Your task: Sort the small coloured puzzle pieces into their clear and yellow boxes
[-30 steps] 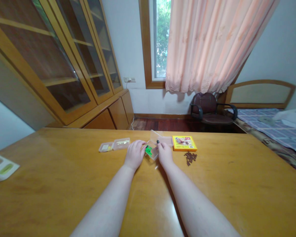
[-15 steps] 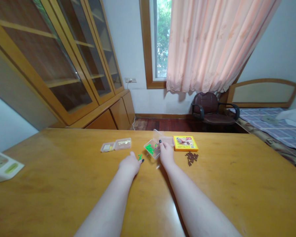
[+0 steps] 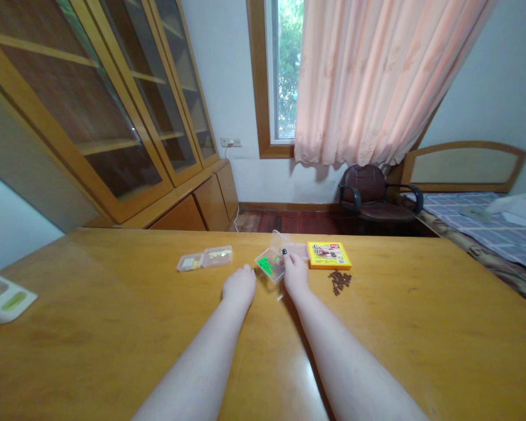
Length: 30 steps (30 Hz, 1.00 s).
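Note:
A small clear plastic box [image 3: 268, 266] with bright green pieces inside stands tilted on the wooden table [image 3: 114, 327], its lid [image 3: 284, 245] open behind it. My right hand [image 3: 294, 273] grips the box's right side, with a dark-nailed finger on its rim. My left hand [image 3: 239, 286] rests on the table just left of the box, fingers curled down and together. What lies under those fingers is hidden.
Another open clear box [image 3: 205, 257] with pale pieces lies to the left. A yellow flat box [image 3: 328, 255] and a pile of small brown pieces [image 3: 339, 280] sit to the right. A white-and-green sheet [image 3: 0, 298] lies at the table's left edge. Beyond the table are a chair [image 3: 372, 196] and a bed [image 3: 486, 228].
My left hand left the box, drew back beside a few green pieces on the table, then moved forward over them. The right hand kept hold of the box.

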{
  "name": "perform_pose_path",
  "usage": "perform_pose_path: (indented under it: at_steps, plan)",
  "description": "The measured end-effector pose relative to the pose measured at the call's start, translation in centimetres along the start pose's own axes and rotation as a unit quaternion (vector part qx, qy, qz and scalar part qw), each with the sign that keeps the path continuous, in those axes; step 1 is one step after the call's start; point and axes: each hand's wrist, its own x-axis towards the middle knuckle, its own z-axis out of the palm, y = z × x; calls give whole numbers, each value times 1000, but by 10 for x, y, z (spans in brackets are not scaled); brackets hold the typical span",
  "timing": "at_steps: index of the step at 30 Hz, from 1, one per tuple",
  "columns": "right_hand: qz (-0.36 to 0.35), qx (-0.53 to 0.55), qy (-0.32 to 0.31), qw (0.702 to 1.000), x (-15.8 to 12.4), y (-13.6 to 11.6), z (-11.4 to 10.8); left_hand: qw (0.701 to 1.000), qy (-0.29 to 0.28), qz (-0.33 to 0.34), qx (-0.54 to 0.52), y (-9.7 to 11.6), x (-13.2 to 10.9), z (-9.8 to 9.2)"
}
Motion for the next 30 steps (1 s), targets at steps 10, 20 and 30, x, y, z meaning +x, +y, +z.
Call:
perform_pose_path:
  at_steps: [10, 20, 30]
  plan:
    - [4, 4, -2, 1000, 1, 1, -1, 998, 26, -1, -50, -8, 7, -5]
    - [-10, -2, -14, 1000, 1, 1, 3, 938, 209, 173, -217, -11, 2, -12]
    - [-2, -3, -3, 1000, 2, 1, 1, 989, 119, -27, -81, -18, 6, -12]
